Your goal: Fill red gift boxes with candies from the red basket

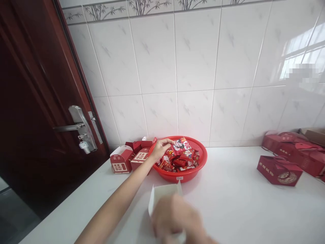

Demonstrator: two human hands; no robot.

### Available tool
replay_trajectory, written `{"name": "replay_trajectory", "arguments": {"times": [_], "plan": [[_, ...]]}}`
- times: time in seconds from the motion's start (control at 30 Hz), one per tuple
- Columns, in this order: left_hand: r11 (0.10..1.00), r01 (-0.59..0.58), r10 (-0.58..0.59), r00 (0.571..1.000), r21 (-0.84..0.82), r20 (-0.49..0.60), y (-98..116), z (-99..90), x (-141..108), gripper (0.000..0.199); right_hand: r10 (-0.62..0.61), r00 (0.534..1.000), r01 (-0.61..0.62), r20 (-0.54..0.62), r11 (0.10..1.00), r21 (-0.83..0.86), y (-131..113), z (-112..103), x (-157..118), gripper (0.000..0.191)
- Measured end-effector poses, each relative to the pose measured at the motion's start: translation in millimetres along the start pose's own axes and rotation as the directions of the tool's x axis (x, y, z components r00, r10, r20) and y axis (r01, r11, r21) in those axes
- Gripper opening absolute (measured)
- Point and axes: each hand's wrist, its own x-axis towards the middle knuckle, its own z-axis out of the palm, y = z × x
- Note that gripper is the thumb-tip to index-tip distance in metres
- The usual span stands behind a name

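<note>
My left hand (160,149) reaches over the left rim of a red plastic basket (202,162). Its fingers are closed on the edge of a red and pink candy packet (181,145) with a printed figure on it. Below the packet, several red wrapped candies (179,163) fill the basket. In front of the basket stands an open paper box (165,190) with a white inside and raised flaps. My right hand (175,213) is over this box and hides much of it. Motion blurs its fingers, so what they hold, if anything, does not show.
Several red and white gift boxes (120,162) stand left of the basket against the wall. More dark red boxes with handles (280,171) are at the right of the white table (228,203). A brown door (30,84) with a metal handle is on the left.
</note>
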Motion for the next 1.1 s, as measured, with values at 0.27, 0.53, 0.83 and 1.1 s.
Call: {"name": "replay_trajectory", "arguments": {"times": [0.27, 0.53, 0.83, 1.1], "plan": [[0.993, -0.059, 0.046, 0.990, -0.097, -0.131, 15.4, 34.1, -19.7, 0.018, 0.246, 0.666, -0.162, -0.704, 0.969, 0.185, 19.1, -94.9, 80.3, 0.047], [0.999, -0.011, 0.006, 0.993, 0.038, 0.121, 14.8, 33.6, -33.2, 0.008, 0.366, 0.714, -0.194, -0.596, 0.922, 0.335, 44.2, -104.0, 80.6, 0.026], [0.938, 0.224, -0.224, 0.974, -0.264, 0.031, 10.9, 20.6, -29.9, 0.029, 0.470, 0.792, -0.404, -0.389, 0.882, 0.241, 34.6, -109.8, 78.4, 0.035], [0.874, 0.295, -0.266, 0.955, -0.386, 0.128, 0.9, 20.6, -36.1, 0.044, 0.428, 0.680, -0.184, -0.595, 0.886, 0.426, 40.9, -119.5, 83.6, 0.038]]}}
